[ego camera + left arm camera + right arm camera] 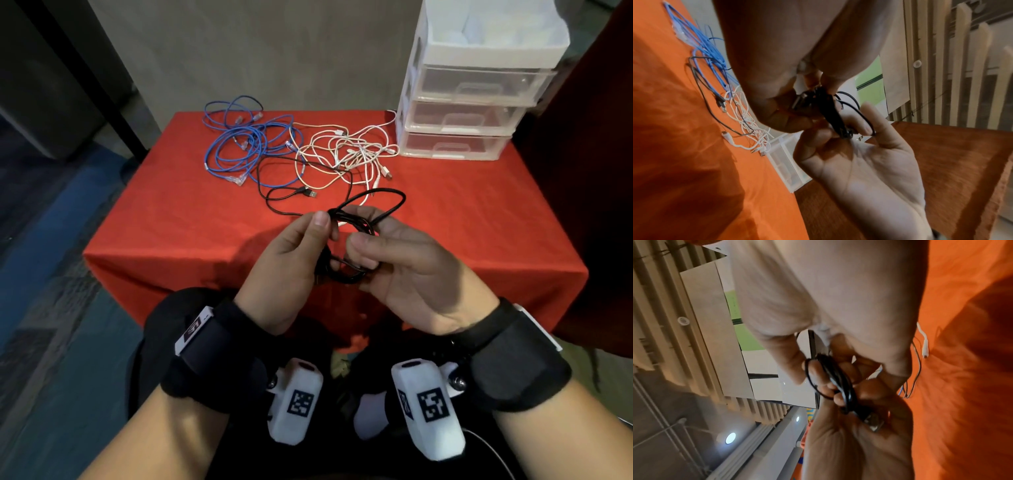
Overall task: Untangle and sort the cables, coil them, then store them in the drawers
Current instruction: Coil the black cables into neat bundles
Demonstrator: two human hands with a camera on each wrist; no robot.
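A partly coiled black cable (352, 222) hangs between both hands, above the front edge of the red table (171, 219). My left hand (325, 233) grips the bundle with thumb on top. My right hand (366, 236) pinches the same coil, and a loop (383, 200) sticks out past its fingers. In the left wrist view my left hand (818, 84) clamps the black cable (830, 113) above the right hand (849, 129). The right wrist view shows the black cable (840, 381) with a metal USB plug (873, 421) lying in the left palm.
More black cable (274, 171) with a USB plug (310, 194) lies loose on the table and trails toward my hands. Behind it lie tangled blue cables (246, 144) and white cables (349, 150). A clear drawer unit (472, 102) stands back right, drawers closed.
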